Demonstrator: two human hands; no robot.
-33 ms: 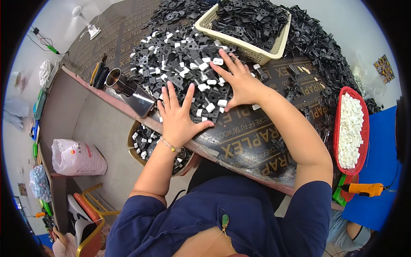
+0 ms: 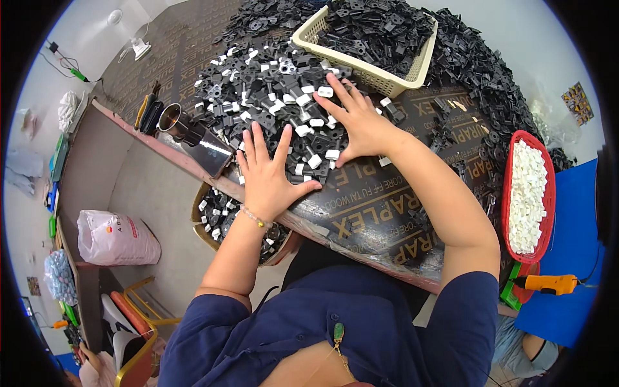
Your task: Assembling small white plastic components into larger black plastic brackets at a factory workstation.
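Note:
A loose pile of black plastic parts with white end pieces (image 2: 267,97) lies on the dark printed board tabletop (image 2: 380,200). My left hand (image 2: 267,177) rests with fingers spread against the pile's near edge, its thumb stretched to the right. On the pile's right side lies my right hand (image 2: 361,126), fingers also spread, palm down, fingertips touching parts. Neither hand grips anything. What lies under the palms is hidden.
A cream basket (image 2: 361,62) of black parts stands behind my right hand, with more black parts (image 2: 477,84) heaped around it. A red basket (image 2: 547,213) of white pieces and an orange-handled tool (image 2: 548,284) are at right. A carton (image 2: 200,219) of parts sits below the table edge. A metal cup (image 2: 171,120) stands at left.
My right hand and the parts at its fingertips have shifted very slightly left. My left hand stays in place.

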